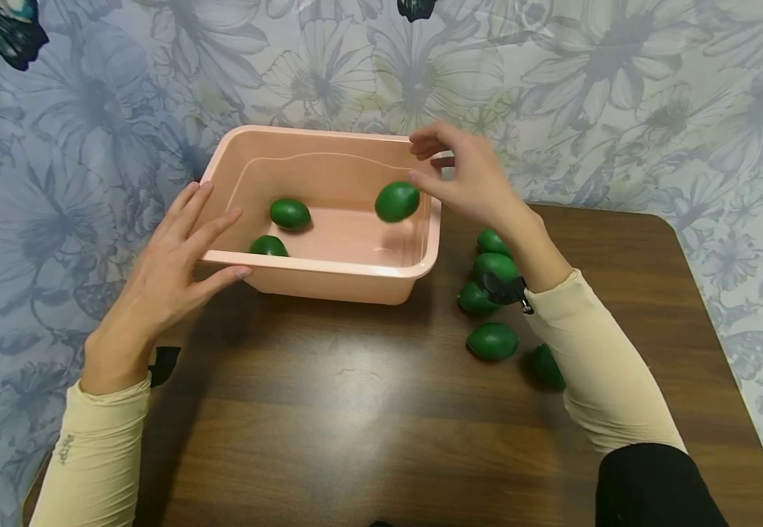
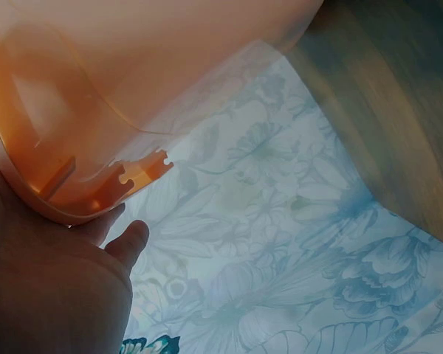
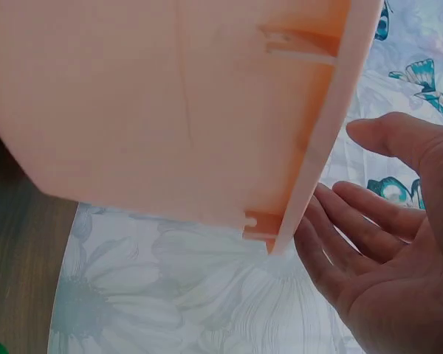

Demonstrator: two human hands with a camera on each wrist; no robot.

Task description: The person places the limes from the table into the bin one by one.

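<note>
A pink plastic tub [image 1: 338,284] stands at the back of the wooden table. My left hand [image 1: 164,263] rests on its left front corner, fingers spread and fairly straight, thumb along the front rim. My right hand [image 1: 463,172] is over the right rim with fingers loosely bent. Just by its thumb, over the tub, is a green lime [image 1: 397,202]; the right wrist view shows nothing held in the palm [image 3: 384,273]. Inside the tub lie another lime [image 1: 290,214] and, partly hidden by the front wall, a third lime [image 1: 268,246].
Several more limes lie right of the tub, one lime [image 1: 492,341] in front and another lime [image 1: 546,367] partly behind the right sleeve [image 1: 608,366]. The brown table [image 1: 355,410] reaches toward me. Flower-patterned covering [image 1: 619,110] lies behind it.
</note>
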